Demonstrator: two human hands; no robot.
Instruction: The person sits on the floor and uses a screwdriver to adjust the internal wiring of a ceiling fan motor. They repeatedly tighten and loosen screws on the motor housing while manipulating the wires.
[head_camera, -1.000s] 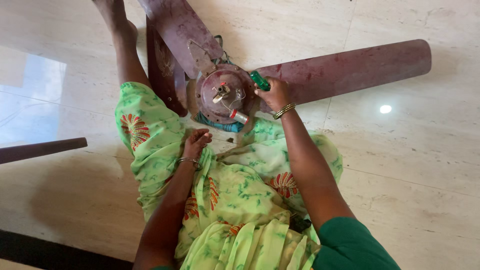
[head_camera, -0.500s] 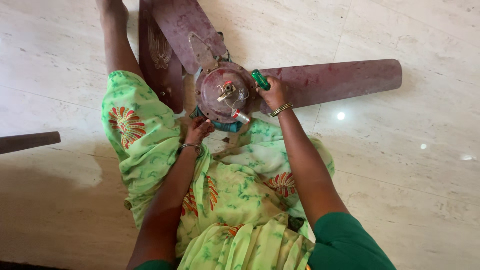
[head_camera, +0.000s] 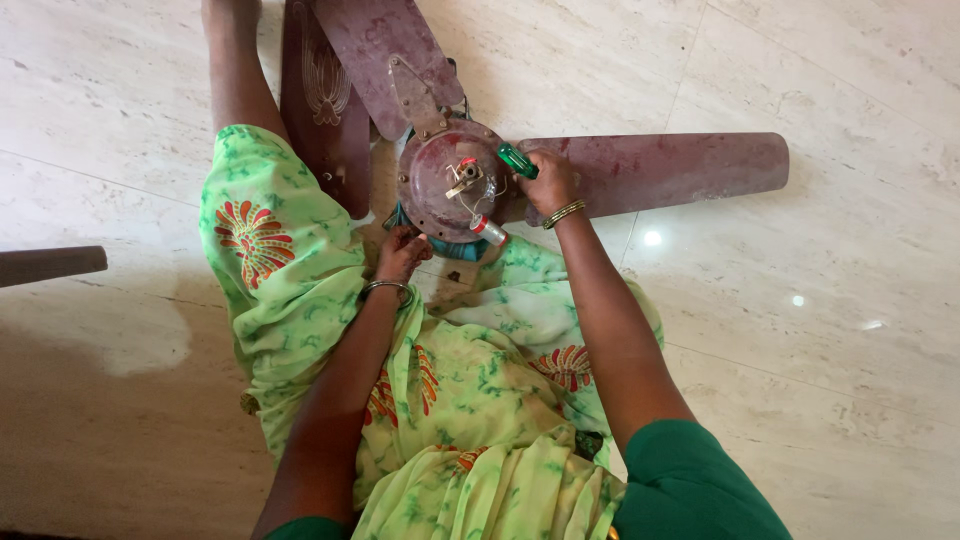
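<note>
— Where is the ceiling fan (head_camera: 455, 180) lying?

— On the pale stone floor (head_camera: 830, 330), just in front of a person seated there in a green printed garment (head_camera: 460, 370). Its round, reddish-brown motor housing faces up, with a short stub and some wires at the centre. One long blade (head_camera: 670, 170) stretches to the right; two more blades (head_camera: 350, 70) point up and to the left, one lying partly over the other beside the person's bare leg.

— What does the right hand (head_camera: 548, 183) hold?

— It is closed around a screwdriver with a green handle (head_camera: 518, 160), at the right rim of the motor housing. The tip cannot be made out. A gold bangle sits on that wrist.

— And the left hand (head_camera: 400, 252)?

— It is at the lower left edge of the housing, fingers curled in against the rim or just under it. Whether it grips anything there cannot be told. A metal bangle rings that wrist.

— Anything else nearby?

— A small white cylinder with a red end (head_camera: 488, 230) sits at the lower rim of the housing, between the two hands. At the far left edge, a dark brown blade (head_camera: 50, 264) lies on the floor, well apart.
</note>
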